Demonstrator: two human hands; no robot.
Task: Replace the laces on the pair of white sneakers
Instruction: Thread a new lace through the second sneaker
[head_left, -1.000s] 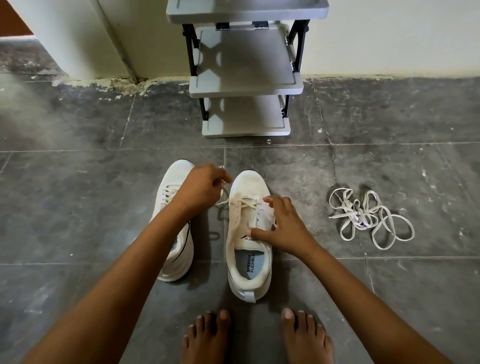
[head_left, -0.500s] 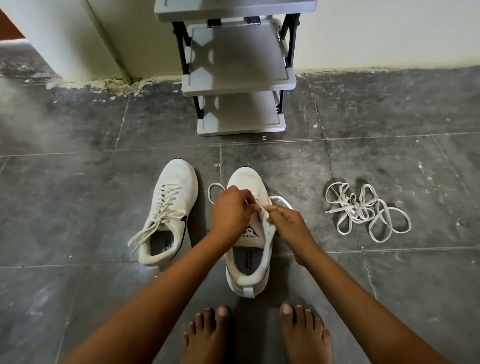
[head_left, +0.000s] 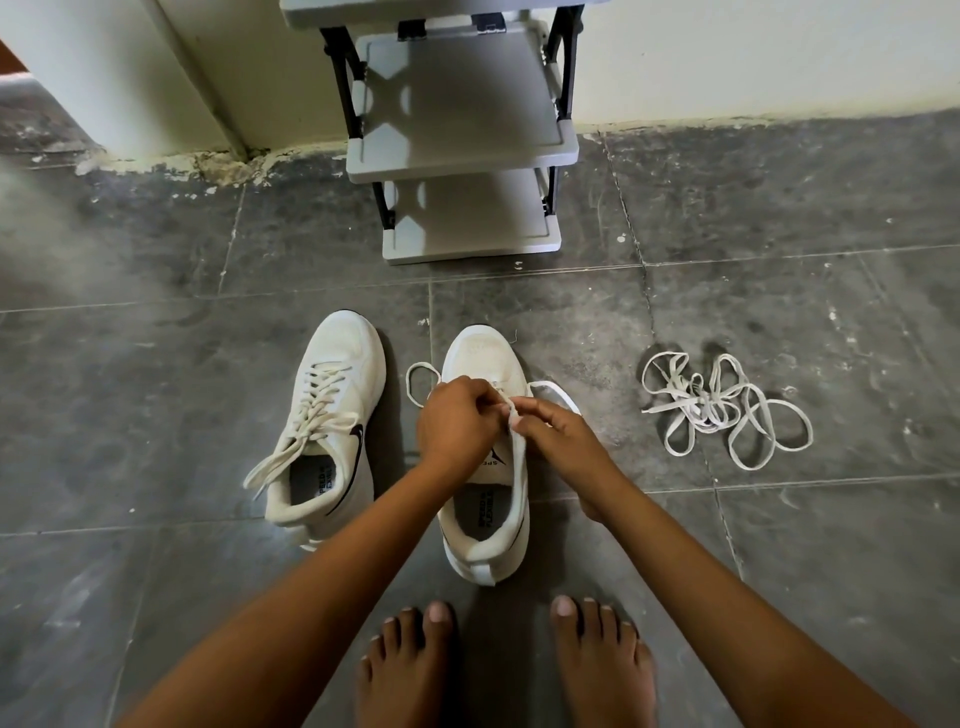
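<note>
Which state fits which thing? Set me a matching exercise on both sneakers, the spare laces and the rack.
1. left white sneaker
2. right white sneaker
3. tangled flat white laces
4. grey plastic shoe rack

A. against wall
B. left hand and right hand pinch its lace
C. laced, untouched
D. loose on floor

Pairs: 1-C, 2-B, 3-D, 4-A

Home entryway: shoe rack (head_left: 460, 104), tiled floor (head_left: 156, 374)

Sneakers (head_left: 337, 374) white, black mark; loose laces (head_left: 722, 410) off-white; floor (head_left: 156, 260) dark grey; rack (head_left: 457, 104) grey, black posts.
</note>
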